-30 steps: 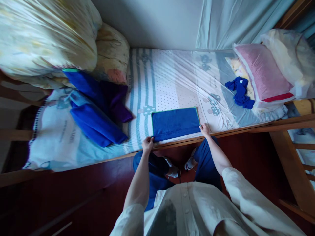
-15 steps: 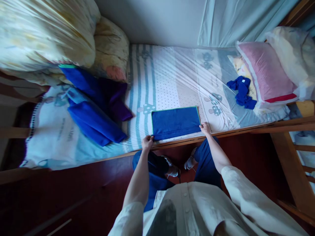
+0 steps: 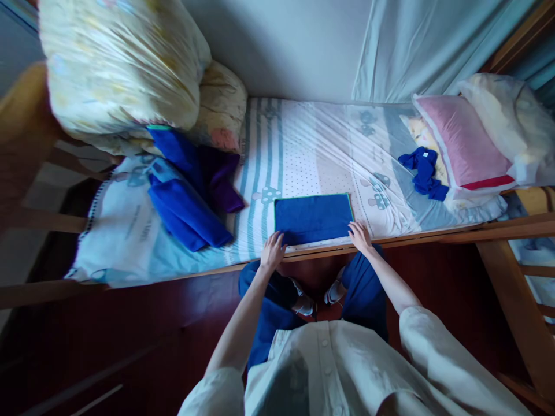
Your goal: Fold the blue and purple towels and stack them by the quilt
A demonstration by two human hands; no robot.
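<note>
A blue towel (image 3: pixel 313 218) with green edging lies folded into a flat rectangle at the front edge of the bed. My left hand (image 3: pixel 273 251) rests on its near left corner, fingers stretched out over the cloth. At the near right corner is my right hand (image 3: pixel 359 236), its fingers also extended and touching the fabric's edge. Neither hand grips the towel. To the left lies a loose heap of bright blue cloth (image 3: pixel 186 211), with a dark purple cloth (image 3: pixel 223 179) beside it.
A crumpled blue cloth (image 3: pixel 424 172) lies on the right, near a pink pillow (image 3: pixel 466 141). Bulky yellowish bedding (image 3: pixel 125 63) is piled at the far left. The wooden bed rail (image 3: pixel 416 235) runs along the front. A pale curtain (image 3: pixel 407 52) hangs behind.
Both hands have gone from pinching the towel's near corners to lying on them with fingers extended. The towel's near strip looks flatter. My view has shifted slightly.
</note>
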